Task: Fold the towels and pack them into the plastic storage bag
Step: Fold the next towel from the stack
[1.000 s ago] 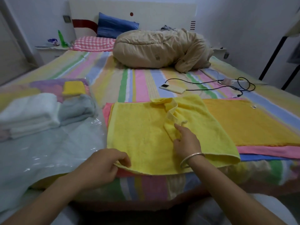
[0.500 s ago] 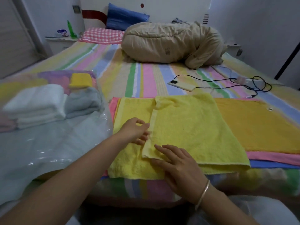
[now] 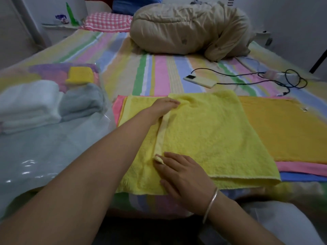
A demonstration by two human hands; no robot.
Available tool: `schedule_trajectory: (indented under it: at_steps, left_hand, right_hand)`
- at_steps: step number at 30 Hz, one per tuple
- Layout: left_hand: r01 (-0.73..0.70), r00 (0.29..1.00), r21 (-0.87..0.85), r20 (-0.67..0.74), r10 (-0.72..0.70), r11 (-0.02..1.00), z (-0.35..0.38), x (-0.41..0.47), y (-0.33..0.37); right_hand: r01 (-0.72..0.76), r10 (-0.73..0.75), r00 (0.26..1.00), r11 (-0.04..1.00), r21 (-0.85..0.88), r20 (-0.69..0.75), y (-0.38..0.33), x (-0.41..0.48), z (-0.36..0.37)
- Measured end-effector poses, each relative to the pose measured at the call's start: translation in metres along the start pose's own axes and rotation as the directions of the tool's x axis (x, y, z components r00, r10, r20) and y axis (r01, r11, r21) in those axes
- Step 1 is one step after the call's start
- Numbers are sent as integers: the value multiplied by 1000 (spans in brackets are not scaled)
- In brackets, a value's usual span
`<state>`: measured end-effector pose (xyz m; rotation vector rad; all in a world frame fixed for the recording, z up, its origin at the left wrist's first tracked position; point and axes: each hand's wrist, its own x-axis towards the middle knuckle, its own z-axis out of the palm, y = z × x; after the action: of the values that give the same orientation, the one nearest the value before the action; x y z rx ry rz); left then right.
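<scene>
A light yellow towel [image 3: 208,135] lies folded across the near part of the bed, on top of orange [image 3: 283,131], pink [image 3: 300,169] and blue [image 3: 304,177] towels. My left hand [image 3: 164,106] lies at the far end of the folded hem, fingers flat on the cloth. My right hand [image 3: 182,172] presses the near end of that hem, a small corner curled under its fingertips. At the left, the clear plastic storage bag [image 3: 44,156] holds folded white [image 3: 30,105], grey [image 3: 81,101] and small yellow [image 3: 79,76] towels.
A beige bundled quilt [image 3: 191,29] sits at the bed's far middle. A phone [image 3: 200,81] with a black cable [image 3: 276,76] lies beyond the towels. A checked pillow [image 3: 108,22] is at the head; the striped sheet [image 3: 159,73] shows between.
The bunched flap of the yellow towel has been laid flat leftward. My left hand moved from the near left edge up along the hem to its far end; my right hand dropped to the near end.
</scene>
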<state>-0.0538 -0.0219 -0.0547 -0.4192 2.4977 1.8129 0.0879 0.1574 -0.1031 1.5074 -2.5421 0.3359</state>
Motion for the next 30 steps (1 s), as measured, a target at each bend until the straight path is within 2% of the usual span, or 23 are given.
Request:
schedule_trajectory:
  at_steps: [4,7,12,16,22,30]
  left_hand:
    - [-44,999,59,-10,45,997,7,15,10]
    - [-44,999,167,-24,49,985,4,19,12]
    - [-63,998,320,35,55,945,-21,14,4]
    - [-77,997,478,31,71,875,-49,7,-19]
    - [-62,995,697,-17,103,714,-84,-10,-45]
    - [-45,993,771,-33,110,636,-97,-14,-40]
  right_hand:
    - [25,-25,1000,999,29,-19,-2,-1,0]
    - [62,-60,997,996,57,-43,-4,-4,-1]
    - [136,-129,989,985,109,-72,-19,-7,-2]
    - [187,-172,980,971,150,-104,-35,0,-4]
    - [229,-212,972,953,199,-106,-59,5,-4]
    - [222,-187,972,933,284,-144,-72,14,-10]
